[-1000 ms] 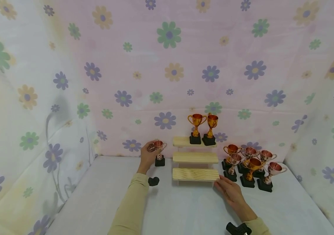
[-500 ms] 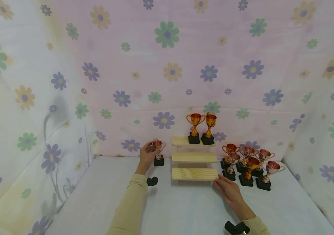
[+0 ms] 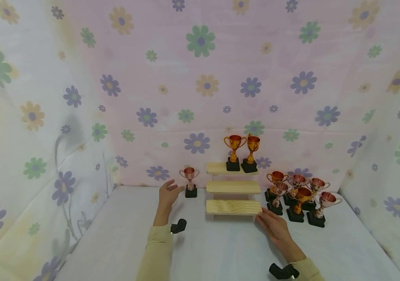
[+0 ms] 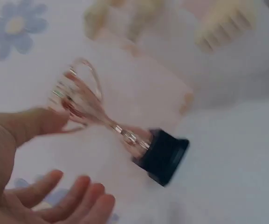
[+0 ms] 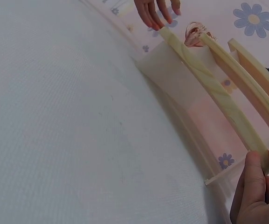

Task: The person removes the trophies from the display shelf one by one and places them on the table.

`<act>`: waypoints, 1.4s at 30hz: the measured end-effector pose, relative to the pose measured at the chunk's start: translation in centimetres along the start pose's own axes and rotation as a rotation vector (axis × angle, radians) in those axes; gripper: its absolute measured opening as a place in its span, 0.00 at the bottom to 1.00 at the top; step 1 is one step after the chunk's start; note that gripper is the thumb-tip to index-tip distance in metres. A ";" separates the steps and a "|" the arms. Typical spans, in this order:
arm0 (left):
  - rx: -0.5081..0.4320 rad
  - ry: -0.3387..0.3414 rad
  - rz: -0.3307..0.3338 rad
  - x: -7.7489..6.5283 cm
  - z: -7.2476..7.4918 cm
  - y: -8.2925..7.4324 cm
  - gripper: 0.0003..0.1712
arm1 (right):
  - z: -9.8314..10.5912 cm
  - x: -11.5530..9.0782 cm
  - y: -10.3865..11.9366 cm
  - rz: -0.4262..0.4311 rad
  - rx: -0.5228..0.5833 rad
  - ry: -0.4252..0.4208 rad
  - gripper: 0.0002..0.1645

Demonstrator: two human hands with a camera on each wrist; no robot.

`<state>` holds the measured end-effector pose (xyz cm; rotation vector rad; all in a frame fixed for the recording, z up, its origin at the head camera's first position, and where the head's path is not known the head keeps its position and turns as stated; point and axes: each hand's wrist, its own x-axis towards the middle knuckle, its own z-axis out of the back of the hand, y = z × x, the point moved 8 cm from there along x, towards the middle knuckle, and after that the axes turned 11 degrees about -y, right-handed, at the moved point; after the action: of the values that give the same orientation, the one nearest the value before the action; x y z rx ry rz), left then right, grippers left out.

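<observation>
In the head view, a small rose-gold trophy cup (image 3: 189, 175) stands upright on its black base, left of a three-step wooden display stand (image 3: 233, 207). My left hand (image 3: 167, 197) is just left of the cup, fingers spread and gripping nothing. The left wrist view shows the trophy cup (image 4: 92, 105) with my thumb overlapping the bowl and the other fingers apart from it. At the stand's front right corner, my right hand (image 3: 276, 230) pinches the end of the lowest board. Thumb and fingertips (image 5: 254, 170) meet that board in the right wrist view.
Two gold trophy cups (image 3: 234, 146) stand on the top step, towards its right. Right of the stand, several gold and rose-gold trophies (image 3: 302, 197) are grouped closely on the white-covered table (image 3: 217, 249). Flowered cloth (image 3: 150, 78) hangs behind and at both sides.
My left hand has let go of the rose-gold trophy cup and drawn back left and towards me. The cup stays standing in place. My right hand keeps its hold on the stand.
</observation>
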<state>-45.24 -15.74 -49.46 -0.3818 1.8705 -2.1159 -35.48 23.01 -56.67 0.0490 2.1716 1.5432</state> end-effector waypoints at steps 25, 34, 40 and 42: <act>-0.061 0.377 -0.356 -4.4 -11.7 -15.2 0.37 | 0.2 0.6 -0.2 0.020 -0.002 -0.007 0.40; 0.001 0.385 -0.362 -3.0 -15.9 -17.7 0.42 | 0.2 0.4 -0.1 0.014 0.009 -0.025 0.38; -0.033 0.320 -0.378 -2.7 -17.6 -18.8 0.39 | 0.2 0.5 -0.1 0.007 0.028 -0.042 0.37; -0.040 0.295 -0.414 -2.5 -17.9 -18.8 0.35 | 0.3 0.6 -0.2 0.007 0.026 -0.052 0.36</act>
<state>-50.56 3.79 -32.96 -0.5301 2.1501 -2.5221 -35.85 23.39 -57.13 0.1036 2.1537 1.5004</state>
